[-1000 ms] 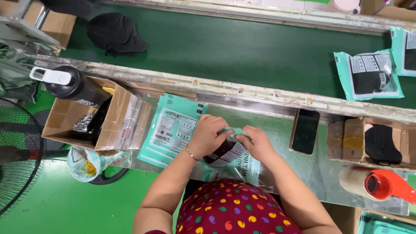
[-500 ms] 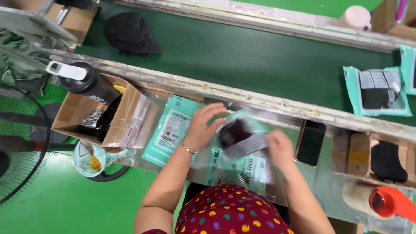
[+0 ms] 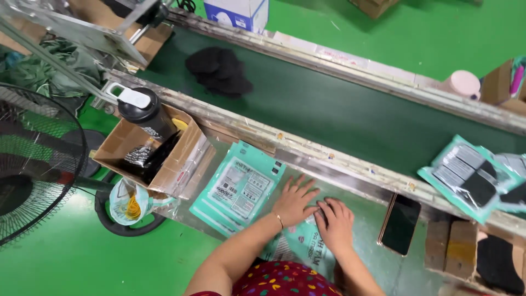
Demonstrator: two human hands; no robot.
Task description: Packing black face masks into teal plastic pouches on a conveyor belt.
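Two hands flat, fingers spread: left hand (image 3: 293,200) and right hand (image 3: 334,225) press down on a teal bag (image 3: 301,246) on the metal table (image 3: 367,230), gripping nothing. Cardboard box (image 3: 159,159) holds a black bottle (image 3: 143,115). Stack of teal bags (image 3: 238,186) just left; phone (image 3: 400,223) right.

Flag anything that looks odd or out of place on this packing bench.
A black smartphone lies among the packing goods beside the right hand. A black shaker bottle stands in the open cardboard box. Nothing looks spilled or damaged.
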